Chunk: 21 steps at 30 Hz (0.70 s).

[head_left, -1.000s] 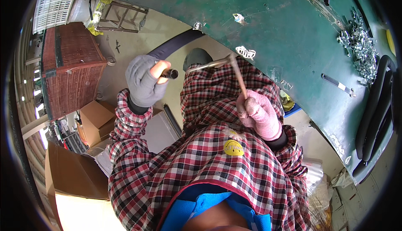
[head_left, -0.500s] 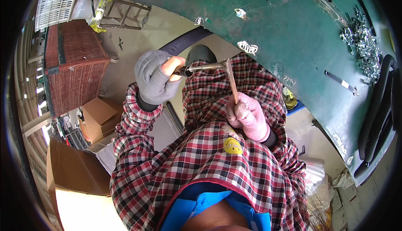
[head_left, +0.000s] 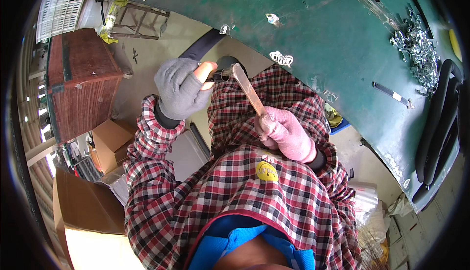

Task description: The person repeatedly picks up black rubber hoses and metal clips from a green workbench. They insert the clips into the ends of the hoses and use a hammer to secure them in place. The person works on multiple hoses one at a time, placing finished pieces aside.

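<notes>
Flat tan wooden-looking stick: lower end gripped in right hand, tilted up toward left hand. Small dark part, possibly metal, pinched at left fingertips, touching stick's upper end.

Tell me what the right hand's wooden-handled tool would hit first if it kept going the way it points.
The right hand aims the wooden-handled tool up-left at the small dark part pinched by the left hand. The tip looks about on it already; depth is unclear. Beyond lies a black strap.
</notes>
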Available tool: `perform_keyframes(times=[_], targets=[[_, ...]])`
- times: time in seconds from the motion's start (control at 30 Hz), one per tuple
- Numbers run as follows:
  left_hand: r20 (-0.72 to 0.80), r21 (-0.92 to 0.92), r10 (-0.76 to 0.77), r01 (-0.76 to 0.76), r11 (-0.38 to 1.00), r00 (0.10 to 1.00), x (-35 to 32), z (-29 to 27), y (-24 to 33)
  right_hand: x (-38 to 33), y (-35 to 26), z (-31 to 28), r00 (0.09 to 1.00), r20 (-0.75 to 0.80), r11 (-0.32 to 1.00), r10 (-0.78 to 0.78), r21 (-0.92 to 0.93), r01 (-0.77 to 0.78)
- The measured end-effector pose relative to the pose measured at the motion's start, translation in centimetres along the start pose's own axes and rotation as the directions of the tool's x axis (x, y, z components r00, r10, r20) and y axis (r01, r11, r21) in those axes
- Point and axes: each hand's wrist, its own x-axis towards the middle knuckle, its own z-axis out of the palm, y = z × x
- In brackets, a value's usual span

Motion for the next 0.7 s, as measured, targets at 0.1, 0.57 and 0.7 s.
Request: perform_keyframes(times=[0.1, 0.57, 0.7], targets=[[0.014, -0.071, 0.007, -0.006, 0.997, 1.000, -0.2, 0.3, 0.3, -0.9, -0.3, 0.7, 0.999, -0.048, 1.000, 0.003, -0.023, -0.004], [-0.153, -0.125, -0.237, 0.219, 0.968, 0.959, -2.2, -0.4, 0.0, -4.2, -0.5, -2.4, 0.903, -0.100, 0.892, -0.418, 0.142, 0.429], [-0.225, -0.255, -0.229, 0.170, 0.952, 0.947, -3.6, -1.0, 0.2, -3.6, -1.4, -1.1, 0.961, -0.044, 0.962, -0.272, 0.026, 0.273]])
